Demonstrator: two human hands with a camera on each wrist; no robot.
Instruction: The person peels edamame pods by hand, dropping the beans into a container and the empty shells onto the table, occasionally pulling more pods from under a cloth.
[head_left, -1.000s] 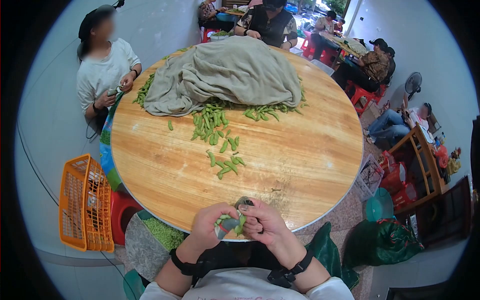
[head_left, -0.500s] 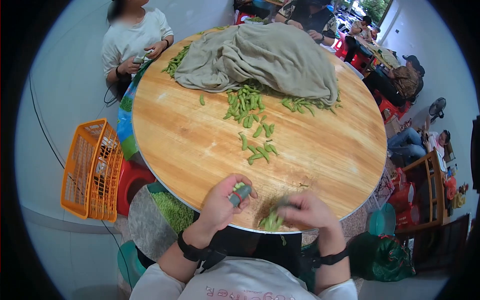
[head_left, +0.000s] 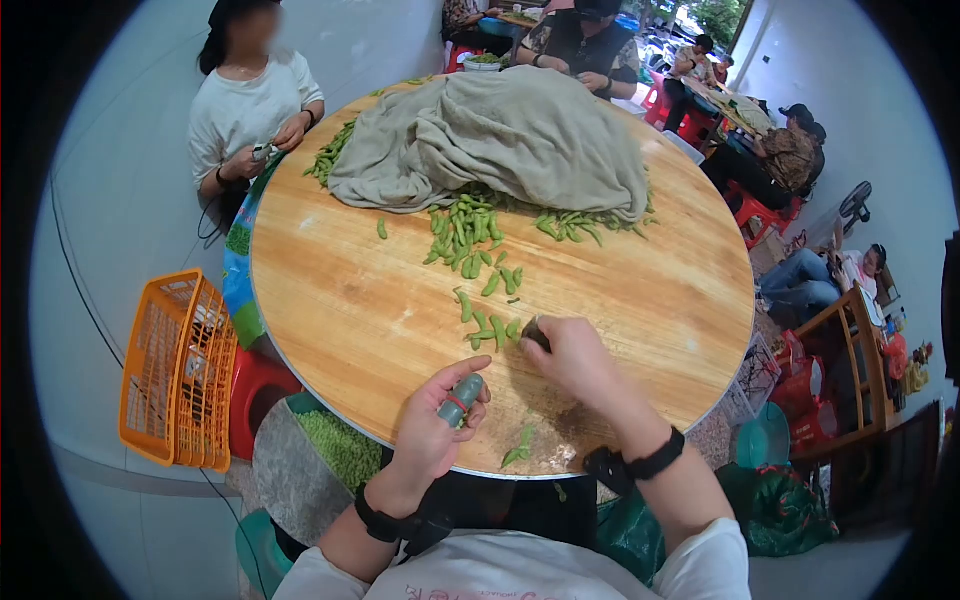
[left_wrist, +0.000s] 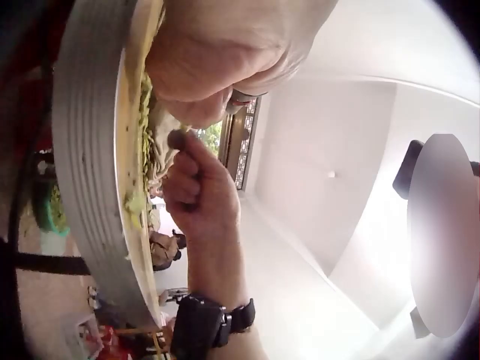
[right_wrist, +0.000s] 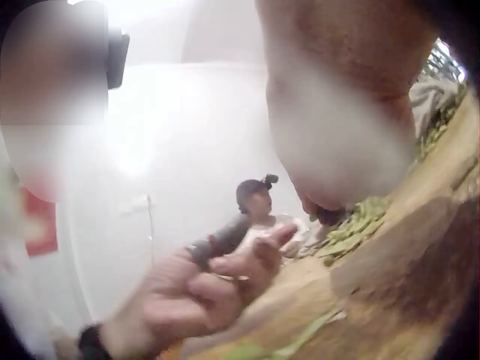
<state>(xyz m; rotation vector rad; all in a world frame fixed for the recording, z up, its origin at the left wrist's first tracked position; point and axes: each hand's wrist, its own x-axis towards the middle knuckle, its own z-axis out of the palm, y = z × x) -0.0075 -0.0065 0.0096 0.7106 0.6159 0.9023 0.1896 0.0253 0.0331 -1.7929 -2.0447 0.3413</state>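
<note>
Green pods (head_left: 464, 232) lie on the round wooden tabletop (head_left: 650, 310), spilling out from under a heaped, greyish cloth (head_left: 490, 140). A smaller group of pods (head_left: 498, 328) lies nearer the wearer, and a few more pale green pieces (head_left: 520, 450) rest close to the near edge.

The right hand (head_left: 575, 355) reaches down to the small group, fingers curled, a dark cover (head_left: 537, 333) at its thumb; the head view puts its tip just beside the rightmost pod. I cannot tell whether this grip pinches one. The left hand (head_left: 430, 415) hangs over the near edge, fingers loosely bent beside a grey thumb cover (head_left: 462, 398) with a red band; whether its grip holds anything is unclear.

Below the tabletop's left side sit shelled beans (head_left: 340, 450) and, farther left, an orange basket (head_left: 178, 400).
</note>
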